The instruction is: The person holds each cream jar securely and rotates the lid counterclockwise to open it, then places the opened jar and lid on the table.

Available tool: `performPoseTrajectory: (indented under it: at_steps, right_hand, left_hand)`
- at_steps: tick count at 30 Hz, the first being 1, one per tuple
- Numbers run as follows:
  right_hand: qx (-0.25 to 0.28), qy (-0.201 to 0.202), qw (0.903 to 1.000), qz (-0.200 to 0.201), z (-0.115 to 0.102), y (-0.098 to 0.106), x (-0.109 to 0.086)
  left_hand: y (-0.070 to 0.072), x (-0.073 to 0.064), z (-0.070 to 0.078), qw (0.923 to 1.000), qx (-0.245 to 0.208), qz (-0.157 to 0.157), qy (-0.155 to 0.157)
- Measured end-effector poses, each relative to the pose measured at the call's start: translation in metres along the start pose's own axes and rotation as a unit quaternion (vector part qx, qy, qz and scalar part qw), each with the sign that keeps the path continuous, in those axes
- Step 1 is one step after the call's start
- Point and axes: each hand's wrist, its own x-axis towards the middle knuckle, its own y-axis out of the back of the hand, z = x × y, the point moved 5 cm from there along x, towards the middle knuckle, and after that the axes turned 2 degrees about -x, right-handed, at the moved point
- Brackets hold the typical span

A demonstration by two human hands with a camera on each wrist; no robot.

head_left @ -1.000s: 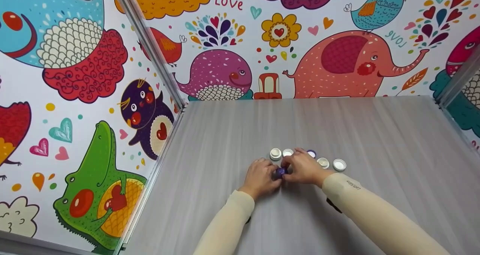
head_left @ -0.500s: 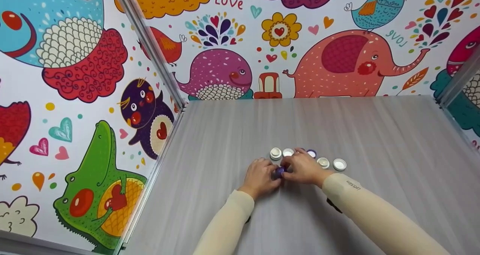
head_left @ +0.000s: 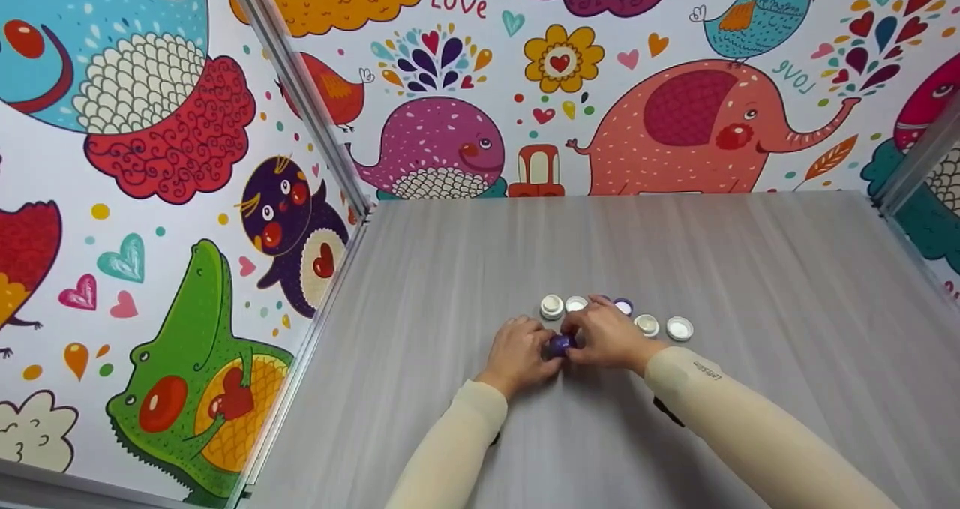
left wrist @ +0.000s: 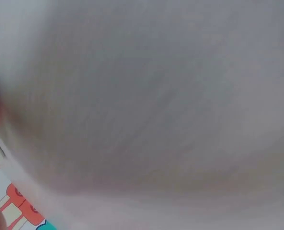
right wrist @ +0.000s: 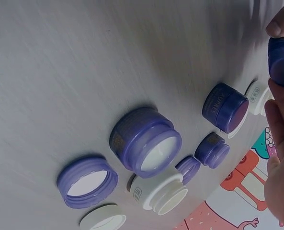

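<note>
A small purple cream jar [head_left: 562,345] is between my two hands, low over the table. The left hand [head_left: 519,353] grips its left side, and the right hand [head_left: 609,334] pinches it from the right. In the right wrist view, fingers and a thumb surround the same purple jar [right wrist: 281,62] at the right edge. Near it stand a closed purple jar [right wrist: 224,108], an open purple jar [right wrist: 146,141] with white inside, and a smaller open purple jar [right wrist: 212,150]. Pale blur fills most of the left wrist view.
Beyond the hands stand an open white jar [head_left: 551,307], a white lid [head_left: 576,304] and a purple lid [head_left: 622,306]. To the right are another open white jar [head_left: 646,325] and a white lid [head_left: 679,329]. Patterned walls [head_left: 442,149] border the grey table [head_left: 465,254].
The purple jar shifts very slightly between the fingers. Both hands and the surrounding jars stay in nearly the same places.
</note>
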Motion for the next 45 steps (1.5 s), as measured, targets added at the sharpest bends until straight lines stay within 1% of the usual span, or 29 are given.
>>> performPoseTrajectory:
  at_steps: [10,15,19,24,29,34,41,45]
  right_hand:
    - [-0.003,-0.01,0.9999,-0.002,0.002,0.001,-0.001]
    - [0.0,-0.016,0.9997,0.016,0.005,0.001,-0.003]
    - [-0.008,-0.026,0.9993,0.025,0.007,0.002,-0.003]
    - [-0.022,-0.032,0.999,0.022,0.007,0.0,-0.004]
    - [-0.034,-0.028,0.999,0.006,0.003,-0.005,-0.004]
    - [-0.036,-0.037,0.9986,-0.012,0.001,-0.011,-0.004]
    - [-0.038,-0.037,0.9986,0.004,-0.001,-0.014,-0.003]
    - [-0.034,-0.039,0.9986,0.005,-0.001,-0.016,-0.004]
  left_hand:
    - [-0.001,-0.002,-0.002,0.9999,-0.004,0.006,0.008]
    - [0.0,-0.004,-0.006,0.9995,-0.002,-0.009,0.03]
    - [0.003,-0.006,-0.009,0.9991,-0.008,-0.005,0.04]
    - [0.008,-0.009,-0.012,0.9987,-0.016,0.011,0.047]
    - [0.009,-0.012,-0.013,0.9981,-0.02,0.005,0.057]
    - [0.008,-0.014,-0.014,0.9981,-0.019,0.006,0.059]
    - [0.007,-0.014,-0.014,0.9981,-0.022,0.01,0.057]
    - [0.008,-0.014,-0.014,0.9981,-0.023,0.009,0.056]
